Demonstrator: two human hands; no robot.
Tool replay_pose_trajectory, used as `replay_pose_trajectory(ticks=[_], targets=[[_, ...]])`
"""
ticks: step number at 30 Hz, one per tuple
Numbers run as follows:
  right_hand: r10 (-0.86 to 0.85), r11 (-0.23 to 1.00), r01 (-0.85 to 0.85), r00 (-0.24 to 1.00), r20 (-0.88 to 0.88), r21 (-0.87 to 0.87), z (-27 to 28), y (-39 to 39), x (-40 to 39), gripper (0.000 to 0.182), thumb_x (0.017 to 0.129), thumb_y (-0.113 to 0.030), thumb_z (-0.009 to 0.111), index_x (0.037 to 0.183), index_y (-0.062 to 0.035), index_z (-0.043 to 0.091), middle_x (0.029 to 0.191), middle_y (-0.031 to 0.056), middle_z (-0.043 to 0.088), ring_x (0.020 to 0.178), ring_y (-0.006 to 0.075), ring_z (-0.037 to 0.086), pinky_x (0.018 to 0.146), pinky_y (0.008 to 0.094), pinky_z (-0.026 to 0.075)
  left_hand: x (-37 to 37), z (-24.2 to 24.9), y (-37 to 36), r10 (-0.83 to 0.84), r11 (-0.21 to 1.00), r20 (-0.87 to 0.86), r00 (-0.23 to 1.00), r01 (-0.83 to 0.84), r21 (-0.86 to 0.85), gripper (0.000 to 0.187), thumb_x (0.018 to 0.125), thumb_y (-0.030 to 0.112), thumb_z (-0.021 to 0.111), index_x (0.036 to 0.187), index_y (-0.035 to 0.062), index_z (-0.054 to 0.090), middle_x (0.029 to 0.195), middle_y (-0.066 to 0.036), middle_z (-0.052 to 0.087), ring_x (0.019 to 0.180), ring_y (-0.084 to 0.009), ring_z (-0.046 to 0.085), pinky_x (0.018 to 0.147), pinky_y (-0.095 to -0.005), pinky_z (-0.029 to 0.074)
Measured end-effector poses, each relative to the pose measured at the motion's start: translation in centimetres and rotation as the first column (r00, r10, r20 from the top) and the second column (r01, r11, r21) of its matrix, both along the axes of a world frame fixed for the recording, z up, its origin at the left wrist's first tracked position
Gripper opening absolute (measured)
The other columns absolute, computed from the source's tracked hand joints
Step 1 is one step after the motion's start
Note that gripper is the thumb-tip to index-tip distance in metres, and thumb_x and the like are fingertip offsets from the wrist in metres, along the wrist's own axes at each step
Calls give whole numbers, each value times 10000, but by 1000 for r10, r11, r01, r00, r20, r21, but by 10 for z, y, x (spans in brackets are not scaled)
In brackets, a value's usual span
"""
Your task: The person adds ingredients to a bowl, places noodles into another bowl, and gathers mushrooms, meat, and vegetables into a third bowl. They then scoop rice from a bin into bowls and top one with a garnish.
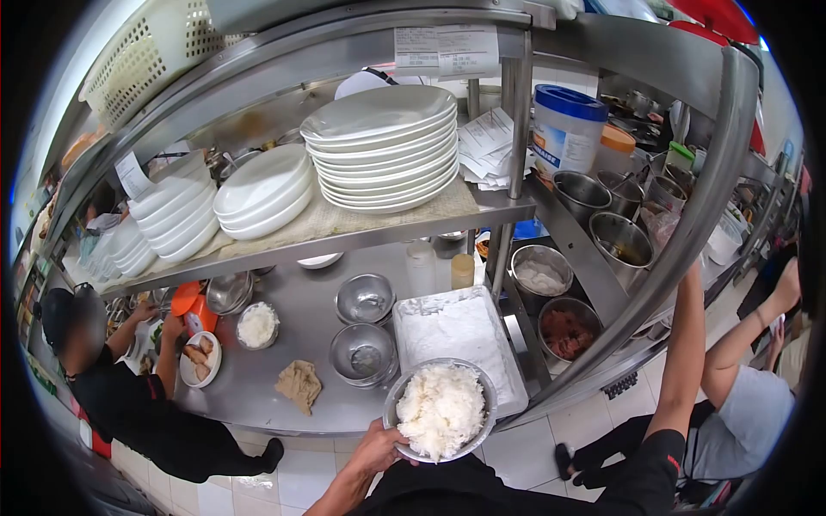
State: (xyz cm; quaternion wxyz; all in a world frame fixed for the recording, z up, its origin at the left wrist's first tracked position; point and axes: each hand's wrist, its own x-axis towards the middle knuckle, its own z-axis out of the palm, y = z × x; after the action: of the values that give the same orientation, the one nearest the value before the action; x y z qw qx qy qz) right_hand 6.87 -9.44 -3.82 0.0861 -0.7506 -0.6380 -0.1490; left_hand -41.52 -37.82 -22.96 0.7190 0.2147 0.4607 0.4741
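My left hand (379, 447) is closed on the rim of a metal bowl (489, 414) heaped with white cooked rice (440, 411). The bowl is held upright at the counter's front edge, just in front of a white-dusted tray (456, 331). My right forearm (681, 353) stretches forward on the right side, and the hand at its end is hidden behind the curved steel rail (701, 181). Nearest to that hidden hand are metal pots (619, 241) and a plastic bag on the side counter. What the right hand holds, if anything, does not show.
Two empty metal bowls (363, 353), a crumpled brown cloth (298, 387) and another rice bowl (258, 325) are on the steel counter. Stacked white plates (379, 146) fill the shelf above. A co-worker (129, 378) stands left; another person (748, 413) is at right.
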Motion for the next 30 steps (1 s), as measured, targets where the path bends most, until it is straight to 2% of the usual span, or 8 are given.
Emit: replay_pose_trajectory(ticks=[18,20,23,25,26,27,29,30], targets=[[-65,993,63,998,14,98,-7,19,11,105,874,-227,532,920,-136,505,850,5,503,803,125,465,731,235,408,4,-9,4,-49,998,-36,998,48,-48,497,695,-67,457,1154,-204,322,962,-316,546,682,-390,637,502,-466,583],[-53,992,60,996,-67,107,-11,14,17,101,878,-230,528,909,-137,504,831,3,500,784,123,463,717,235,407,8,-3,5,-33,999,-15,999,33,-2,508,687,-71,450,1163,-196,324,971,-314,546,687,-391,636,493,-466,579],[-53,983,77,989,-140,169,-15,8,22,99,882,-235,522,893,-138,502,802,0,495,756,120,460,696,236,405,9,-11,6,-11,999,8,1000,11,-39,497,672,-79,450,1147,-172,332,955,-292,541,686,-399,623,473,-506,564],[-59,972,90,987,-148,215,-19,-1,34,101,886,-238,518,883,-139,501,783,-2,491,737,119,458,682,236,404,18,-13,4,69,996,-104,992,-74,-47,463,669,-78,454,1111,-155,343,981,-289,532,711,-404,621,466,-516,559],[-71,964,105,987,-145,246,-19,-3,36,102,887,-239,516,877,-139,501,774,-4,489,727,118,456,676,237,403,18,-15,6,64,994,-79,995,-70,-80,485,661,-66,460,1129,-152,369,988,-299,549,754,-393,632,479,-497,568],[-74,951,113,987,-143,289,-17,-5,37,104,889,-241,513,872,-139,500,764,-5,488,718,117,455,669,237,403,21,-12,10,-55,995,24,998,53,89,487,675,-43,481,1132,-172,374,911,-293,576,651,-360,639,453,-428,569],[-63,921,118,986,-155,372,-18,0,38,109,892,-244,509,862,-140,499,745,-7,484,699,115,453,655,237,401,30,-2,16,-146,989,38,989,144,31,459,667,-33,470,1107,-162,448,890,-262,606,657,-332,649,453,-402,573],[-41,905,107,985,-167,411,-16,2,36,112,894,-246,507,856,-140,498,736,-8,483,690,114,452,648,237,401,37,-2,14,-84,996,24,996,84,33,483,662,-36,470,1127,-162,429,907,-262,604,668,-338,649,452,-403,572]])
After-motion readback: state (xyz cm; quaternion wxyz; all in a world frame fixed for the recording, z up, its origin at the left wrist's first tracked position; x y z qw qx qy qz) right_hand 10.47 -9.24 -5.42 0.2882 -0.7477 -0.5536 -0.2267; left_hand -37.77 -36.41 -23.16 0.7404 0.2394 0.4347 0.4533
